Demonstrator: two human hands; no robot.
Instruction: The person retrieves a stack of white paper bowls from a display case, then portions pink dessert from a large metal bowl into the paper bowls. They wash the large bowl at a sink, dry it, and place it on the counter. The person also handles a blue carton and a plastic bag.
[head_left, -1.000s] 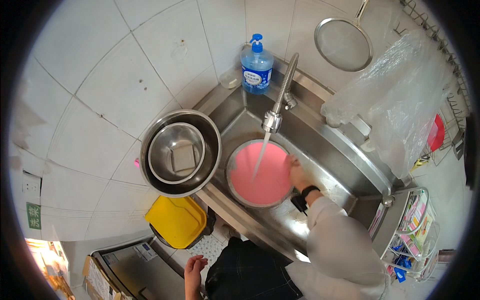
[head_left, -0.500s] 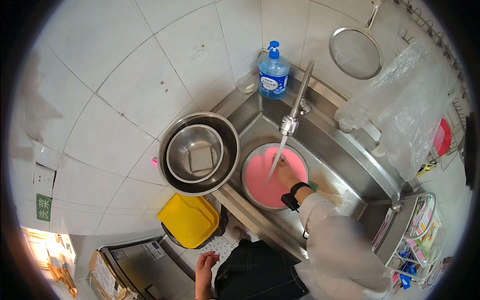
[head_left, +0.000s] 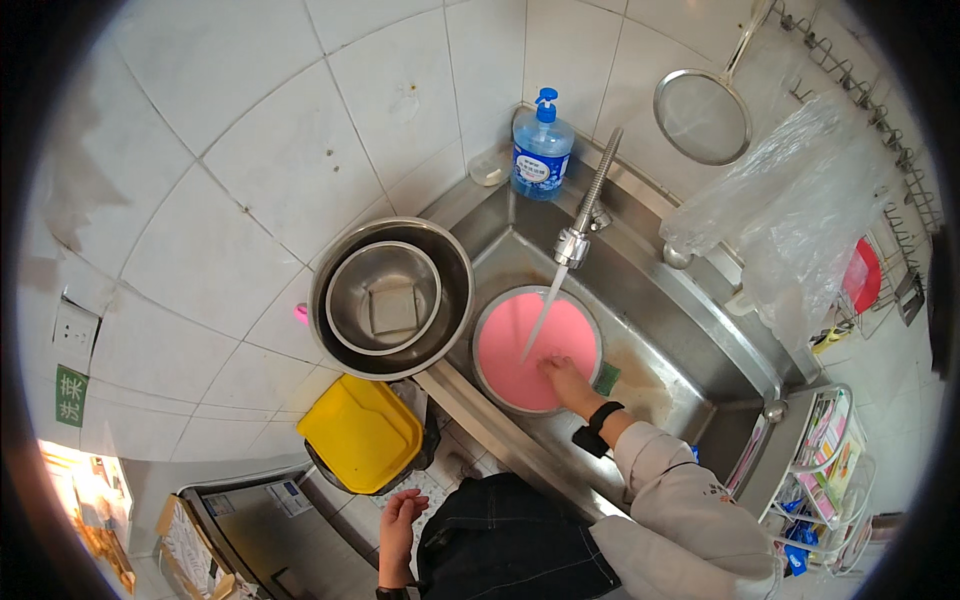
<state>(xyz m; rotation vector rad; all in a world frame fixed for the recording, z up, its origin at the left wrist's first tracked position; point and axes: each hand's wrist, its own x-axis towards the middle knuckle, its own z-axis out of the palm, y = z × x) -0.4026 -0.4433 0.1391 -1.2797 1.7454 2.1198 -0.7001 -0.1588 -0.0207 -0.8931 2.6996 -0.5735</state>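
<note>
Tap water runs from the faucet (head_left: 572, 245) into a round metal bowl (head_left: 479, 375) of opaque pink liquid (head_left: 510, 335), which stands in the steel sink (head_left: 650, 345). My right hand (head_left: 565, 378) reaches into the bowl at its near right side. Its fingertips dip into the pink, so whether they grip anything is hidden. A dark band circles that wrist. Away from the sink, my left hand (head_left: 400, 520) hangs beside my black apron (head_left: 510, 545), fingers loosely bent and holding nothing. A green scouring pad (head_left: 607, 378) lies against the bowl's right side.
Nested metal bowls (head_left: 318, 320) rest at the sink's left end, above a yellow bin lid (head_left: 360, 435). A blue soap pump bottle (head_left: 541, 155) stands in the back corner. A strainer (head_left: 702, 117) and plastic bags (head_left: 770, 220) hang at right, over a wire rack (head_left: 835, 470).
My right hand has moved from the bowl's far right part toward its near right rim, and more of it shows above the liquid. The water still runs.
</note>
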